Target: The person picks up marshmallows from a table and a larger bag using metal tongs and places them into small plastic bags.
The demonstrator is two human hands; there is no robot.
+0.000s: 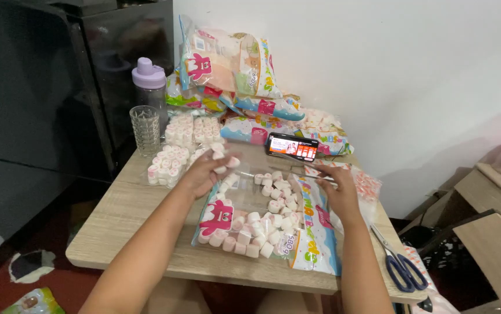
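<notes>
A home corner used for packing sweets

A small wooden table (pixel 122 224) stands against a white wall; marshmallow bags (pixel 227 64) piled at 12 o'clock, drinking glass (pixel 145 129) and lilac-capped bottle (pixel 150 87) at 10, scissors (pixel 400 264) at 4.

Both forearms bare, no sleeves or jewellery.

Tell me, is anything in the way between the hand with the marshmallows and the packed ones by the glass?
Nothing visible. The left hand holds marshmallows right beside the small packed marshmallow bags; only bare table lies nearby.
</notes>
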